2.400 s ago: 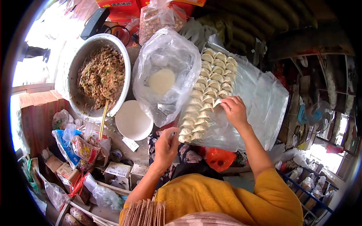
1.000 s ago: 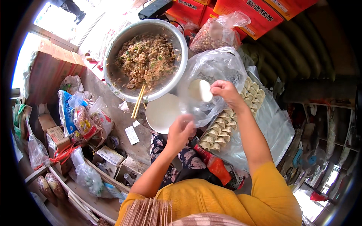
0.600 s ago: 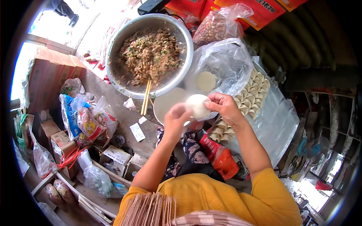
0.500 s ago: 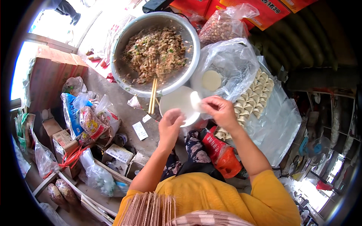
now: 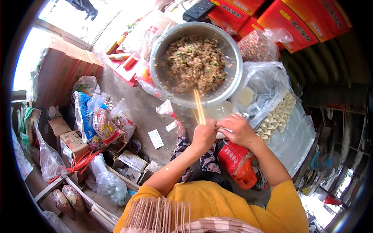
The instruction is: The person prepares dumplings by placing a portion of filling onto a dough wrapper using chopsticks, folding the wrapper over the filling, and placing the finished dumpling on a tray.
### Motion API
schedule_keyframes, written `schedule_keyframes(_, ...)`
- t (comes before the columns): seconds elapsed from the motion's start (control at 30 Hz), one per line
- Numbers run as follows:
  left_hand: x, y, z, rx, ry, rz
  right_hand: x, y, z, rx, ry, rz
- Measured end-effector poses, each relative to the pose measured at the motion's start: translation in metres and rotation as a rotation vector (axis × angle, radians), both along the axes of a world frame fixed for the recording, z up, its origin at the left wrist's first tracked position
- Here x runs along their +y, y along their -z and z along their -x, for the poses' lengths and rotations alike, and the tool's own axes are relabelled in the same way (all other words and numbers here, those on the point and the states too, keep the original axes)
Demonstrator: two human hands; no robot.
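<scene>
My left hand (image 5: 208, 133) is closed at the chopsticks' lower ends (image 5: 199, 108); what its fingers grip is unclear. My right hand (image 5: 236, 129) meets it, fingers curled round something pale, mostly hidden. Behind them a white bowl (image 5: 222, 108) is partly covered. Above sits a metal basin (image 5: 157, 66) of chopped filling (image 5: 194, 62). To the upper right, a crumpled clear bag (image 5: 264, 77) holds a round pale wrapper (image 5: 246, 97); rows of folded dumplings (image 5: 279, 114) lie on a plastic-covered board (image 5: 295, 143).
Red cartons (image 5: 287, 23) and a bag of nuts (image 5: 258, 48) stand behind. At left are stacked cardboard boxes (image 5: 62, 73) and packed bags (image 5: 105, 124). A red package (image 5: 235, 163) lies below the hands, near my legs. Another person's leg (image 5: 85, 8) shows top left.
The view has shifted, so the basin appears further right. My hands have come together near the chopsticks; the round wrapper that my right hand held up is now mostly hidden.
</scene>
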State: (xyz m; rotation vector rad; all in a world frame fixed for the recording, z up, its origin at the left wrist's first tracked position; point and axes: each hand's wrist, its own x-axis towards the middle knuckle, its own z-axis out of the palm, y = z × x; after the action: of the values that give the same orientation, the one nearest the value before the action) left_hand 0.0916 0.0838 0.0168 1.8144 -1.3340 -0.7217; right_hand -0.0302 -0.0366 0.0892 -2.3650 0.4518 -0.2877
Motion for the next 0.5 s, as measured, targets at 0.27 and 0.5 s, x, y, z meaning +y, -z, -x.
schedule_keyframes(0.27,0.018,-0.003,-0.033,-0.139,0.063,0.06,-0.019,0.014,-0.096,-0.082,-0.007,0.175)
schedule_keyframes(0.5,0.034,-0.024,-0.079,0.196,-0.197,0.181,-0.033,-0.017,-0.112,-0.04,0.307,-0.146)
